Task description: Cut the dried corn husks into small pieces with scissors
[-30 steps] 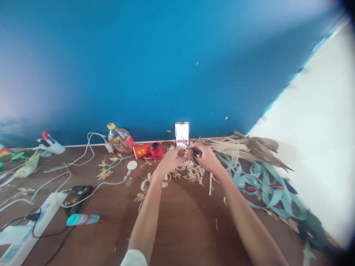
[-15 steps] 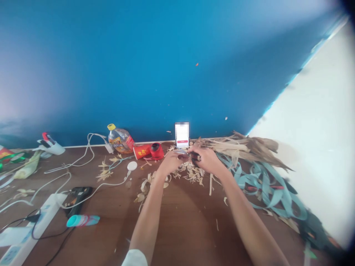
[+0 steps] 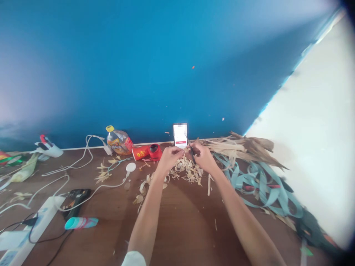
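Observation:
My left hand (image 3: pixel 168 158) and my right hand (image 3: pixel 203 156) meet over a pile of pale husk clippings (image 3: pixel 189 170) at the far side of the brown table (image 3: pixel 183 225). The left fingers pinch a small pale husk piece. The right hand is closed round small dark scissors (image 3: pixel 191 156), whose blades point down toward the pile. Both hands sit just in front of a phone (image 3: pixel 180 134) propped upright against the blue wall.
Dried husks (image 3: pixel 245 145) and teal ribbon strips (image 3: pixel 259 181) lie to the right. Left of the hands lie a red cup (image 3: pixel 139 152), red tape roll (image 3: pixel 155 150), plastic bottle (image 3: pixel 117 141), white cable puck (image 3: pixel 131 167), black glue gun (image 3: pixel 75 195), teal tube (image 3: pixel 81 222) and power strip (image 3: pixel 33 226).
The scissors in my right hand swung from pointing up-left, through level, to pointing down. Both hands stayed close together over the clippings and shifted slightly toward the phone.

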A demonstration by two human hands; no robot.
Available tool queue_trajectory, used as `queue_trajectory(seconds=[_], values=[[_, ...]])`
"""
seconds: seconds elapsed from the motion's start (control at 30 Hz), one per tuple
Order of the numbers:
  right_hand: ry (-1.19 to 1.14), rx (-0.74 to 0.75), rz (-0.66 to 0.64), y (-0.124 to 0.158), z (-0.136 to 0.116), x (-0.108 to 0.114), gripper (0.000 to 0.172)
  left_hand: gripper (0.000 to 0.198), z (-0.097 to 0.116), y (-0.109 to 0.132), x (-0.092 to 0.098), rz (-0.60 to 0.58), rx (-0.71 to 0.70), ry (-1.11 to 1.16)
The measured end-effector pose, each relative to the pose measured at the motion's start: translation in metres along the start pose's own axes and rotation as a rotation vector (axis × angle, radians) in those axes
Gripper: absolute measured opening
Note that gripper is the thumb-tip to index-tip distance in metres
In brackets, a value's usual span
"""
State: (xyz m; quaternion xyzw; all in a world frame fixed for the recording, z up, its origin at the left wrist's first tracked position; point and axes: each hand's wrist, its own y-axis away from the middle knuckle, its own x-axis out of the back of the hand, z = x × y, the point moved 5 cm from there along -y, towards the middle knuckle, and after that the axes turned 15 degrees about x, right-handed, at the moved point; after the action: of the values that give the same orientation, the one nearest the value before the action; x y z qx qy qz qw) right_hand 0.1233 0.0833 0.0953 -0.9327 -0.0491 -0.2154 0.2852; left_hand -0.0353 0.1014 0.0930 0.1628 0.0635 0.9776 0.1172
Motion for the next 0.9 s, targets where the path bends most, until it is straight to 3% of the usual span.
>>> queue_trajectory(seconds=[0.27,0.43,0.6,0.73,0.9], values=[[-0.11,-0.023,0.122,0.0,0.006,0.0,0.04,0.027,-0.003,-0.002,-0.005,-0.085,0.013,0.008],[-0.127,-0.029,0.119,0.0,0.01,0.003,0.04,0.03,-0.002,0.003,-0.006,-0.151,0.026,-0.065],[-0.037,-0.002,0.056,0.0,0.007,0.005,0.036,0.036,-0.003,0.004,-0.011,-0.233,0.061,0.011],[0.051,-0.005,0.049,0.0,0.002,0.008,0.035,0.035,-0.009,-0.004,-0.013,-0.195,0.075,0.056],[0.07,0.02,-0.003,-0.001,-0.003,0.01,0.034,0.032,-0.01,-0.006,-0.014,-0.127,0.025,-0.101]])
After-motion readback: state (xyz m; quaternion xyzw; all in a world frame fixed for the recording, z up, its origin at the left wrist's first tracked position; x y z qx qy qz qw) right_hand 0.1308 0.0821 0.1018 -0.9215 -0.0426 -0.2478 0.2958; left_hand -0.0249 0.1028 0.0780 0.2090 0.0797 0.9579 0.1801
